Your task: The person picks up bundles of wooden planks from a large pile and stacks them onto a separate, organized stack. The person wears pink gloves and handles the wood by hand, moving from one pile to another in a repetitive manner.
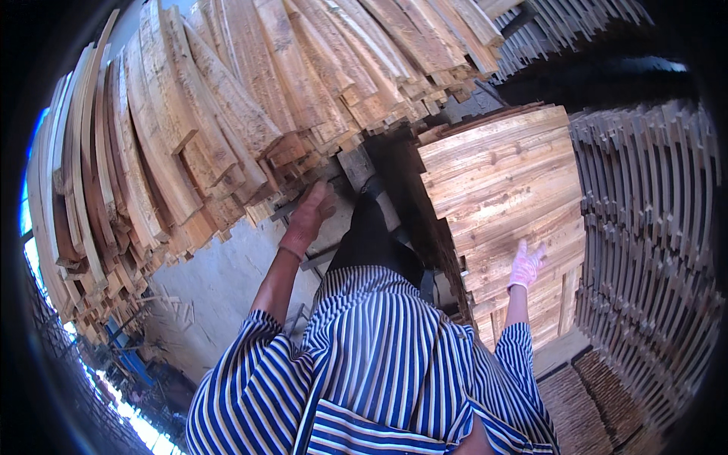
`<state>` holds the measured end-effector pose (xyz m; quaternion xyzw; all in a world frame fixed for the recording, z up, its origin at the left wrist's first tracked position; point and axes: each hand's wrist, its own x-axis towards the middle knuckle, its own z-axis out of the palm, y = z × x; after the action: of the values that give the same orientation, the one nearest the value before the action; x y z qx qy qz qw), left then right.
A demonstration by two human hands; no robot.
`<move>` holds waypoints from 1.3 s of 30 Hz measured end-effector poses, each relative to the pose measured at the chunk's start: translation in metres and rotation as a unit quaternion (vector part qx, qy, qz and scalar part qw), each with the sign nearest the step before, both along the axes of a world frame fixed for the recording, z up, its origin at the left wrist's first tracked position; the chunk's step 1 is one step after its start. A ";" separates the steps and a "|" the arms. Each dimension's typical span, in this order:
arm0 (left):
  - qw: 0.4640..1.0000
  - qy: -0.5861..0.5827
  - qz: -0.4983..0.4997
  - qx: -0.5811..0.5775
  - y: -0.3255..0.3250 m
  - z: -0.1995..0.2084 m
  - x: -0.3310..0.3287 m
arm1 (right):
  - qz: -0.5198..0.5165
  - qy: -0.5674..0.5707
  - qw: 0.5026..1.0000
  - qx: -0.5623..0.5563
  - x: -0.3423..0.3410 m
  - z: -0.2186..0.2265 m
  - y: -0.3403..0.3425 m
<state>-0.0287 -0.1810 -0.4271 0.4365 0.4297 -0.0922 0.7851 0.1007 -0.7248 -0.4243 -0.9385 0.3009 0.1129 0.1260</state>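
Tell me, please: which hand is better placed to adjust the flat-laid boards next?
Probably the right hand: it is open over the flat-laid boards, while the left hand is farther left, near the larger plank pile.

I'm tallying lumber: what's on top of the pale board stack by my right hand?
Pale planks laid edge to edge, with your right hand over them; whether it touches is unclear. They hide whatever lies beneath, apart from some edges.

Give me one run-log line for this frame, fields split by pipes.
left hand: gloved, near loose plank pile | right hand: gloved, open, over neat board stack, contact unclear | far right: stacked slats
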 end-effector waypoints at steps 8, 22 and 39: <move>0.976 -0.210 0.056 -0.013 0.041 0.068 -0.007 | 0.070 0.017 0.995 0.062 0.002 0.001 0.111; 0.949 -0.214 0.112 -0.203 0.004 0.125 0.027 | 0.152 -0.077 0.905 0.389 0.005 0.070 0.264; 0.963 -0.182 0.078 -0.184 0.017 0.099 -0.035 | 0.397 0.132 0.734 0.536 0.049 0.168 0.496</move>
<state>-0.0636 -0.1635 -0.3283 0.2587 0.2882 -0.0276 0.9215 0.1497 -0.2283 -0.2563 -0.7255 -0.1958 0.4178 0.5105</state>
